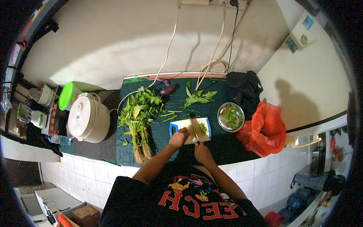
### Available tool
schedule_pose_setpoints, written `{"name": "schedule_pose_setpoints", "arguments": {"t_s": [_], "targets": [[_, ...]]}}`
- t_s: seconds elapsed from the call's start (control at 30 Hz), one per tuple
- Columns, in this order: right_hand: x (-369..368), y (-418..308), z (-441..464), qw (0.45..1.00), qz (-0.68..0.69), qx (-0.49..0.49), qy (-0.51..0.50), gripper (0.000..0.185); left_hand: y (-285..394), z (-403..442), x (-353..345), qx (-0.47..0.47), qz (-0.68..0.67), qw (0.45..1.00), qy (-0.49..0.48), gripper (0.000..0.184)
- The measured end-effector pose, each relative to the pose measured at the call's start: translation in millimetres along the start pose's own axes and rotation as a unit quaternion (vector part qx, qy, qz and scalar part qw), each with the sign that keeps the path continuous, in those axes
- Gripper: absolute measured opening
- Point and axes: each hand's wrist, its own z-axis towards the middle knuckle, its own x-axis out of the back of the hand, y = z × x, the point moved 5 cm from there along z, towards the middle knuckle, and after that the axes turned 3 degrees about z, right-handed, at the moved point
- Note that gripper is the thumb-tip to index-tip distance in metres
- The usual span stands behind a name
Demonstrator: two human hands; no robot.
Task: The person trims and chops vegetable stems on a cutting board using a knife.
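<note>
A small white cutting board [183,125] with blue ends lies on the dark green cloth in front of me. My right hand [203,152] is closed round the handle of a knife [193,130], whose blade points away from me across the board. Chopped greens [203,129] lie on the board to the right of the blade. My left hand [179,138] rests over the board's left part with its fingers closed; what they hold, if anything, is hidden. Several cut green stems [171,113] lie beyond the board. A metal bowl [220,120] with chopped greens stands to the right.
A large bunch of rooted leafy greens [140,113] lies at left, near purple eggplants [168,90]. Loose leaves [199,98] lie at the back. A red plastic bag [266,130] and a black bag [244,87] are at right. A white rice cooker [89,117] stands far left. Cables hang down the wall.
</note>
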Motion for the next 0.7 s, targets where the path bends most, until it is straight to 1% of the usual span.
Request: {"name": "schedule_pose_setpoints", "arguments": {"t_s": [0.03, 0.07, 0.13, 0.2, 0.23, 0.3, 0.4, 0.43, 0.5, 0.53, 0.57, 0.6, 0.63, 0.67, 0.7], "targets": [[-13.4, 14.5, 3.2, 1.0, -0.001, 0.0, -0.001, 0.041, 1.9, 0.1, 1.8, -0.005, 0.011, 1.0, -0.001, 0.016], [-29.4, 29.5, 5.7, 0.999, -0.03, 0.033, 0.02, 0.041, 3.9, 0.4, 3.6, -0.011, 0.022, 1.0, -0.002, 0.015], [-33.9, 29.7, 4.3, 0.995, -0.058, 0.066, 0.04, 0.041, 4.0, -0.8, 4.1, -0.015, 0.01, 1.0, 0.008, 0.014], [-28.5, 22.9, 5.5, 0.992, -0.011, 0.101, 0.08, 0.042, 5.9, -0.3, 7.2, -0.022, 0.0, 1.0, 0.017, 0.014], [-22.7, 15.9, 8.1, 0.992, -0.01, 0.1, 0.08, 0.042, 7.1, 0.2, 8.5, -0.006, 0.012, 1.0, 0.0, 0.013], [-16.4, 10.3, 17.5, 0.998, 0.012, 0.047, 0.036, 0.042, 6.8, -0.2, 5.9, 0.009, 0.024, 1.0, -0.018, 0.013], [-14.2, 7.3, 15.9, 0.999, -0.02, 0.023, 0.018, 0.041, 1.4, -1.7, 1.4, 0.03, 0.001, 1.0, -0.007, 0.014], [-16.4, 8.5, 12.9, 0.999, -0.022, 0.023, 0.016, 0.041, 3.1, -3.2, 2.8, 0.025, -0.003, 1.0, -0.004, 0.014], [-24.9, 19.3, 2.6, 1.0, -0.006, -0.017, 0.011, 0.041, 2.4, -5.9, 2.1, 0.021, -0.008, 1.0, -0.002, 0.015], [-28.6, 25.1, 0.5, 1.0, -0.007, -0.018, 0.01, 0.041, 2.4, -6.4, 0.2, 0.0, 0.005, 1.0, 0.004, 0.016], [-29.0, 23.9, -0.4, 0.998, -0.039, 0.048, 0.032, 0.042, 2.6, -7.0, -1.6, -0.021, 0.018, 1.0, 0.009, 0.017], [-25.6, 17.0, 0.8, 0.994, -0.054, 0.082, 0.042, 0.042, 4.5, -6.9, 1.3, -0.02, 0.018, 1.0, 0.009, 0.017], [-22.1, 10.1, 1.7, 0.989, -0.07, 0.115, 0.054, 0.042, 6.1, -7.4, 2.1, -0.017, 0.044, 0.999, -0.013, 0.02], [-19.7, 7.9, 12.1, 0.996, -0.046, 0.069, 0.043, 0.042, 7.4, -8.3, 3.3, -0.014, 0.071, 0.997, -0.036, 0.023], [-19.5, 8.3, 17.8, 0.999, -0.02, 0.022, 0.032, 0.043, 6.2, -10.4, 2.4, -0.015, 0.072, 0.997, -0.037, 0.023]]}}
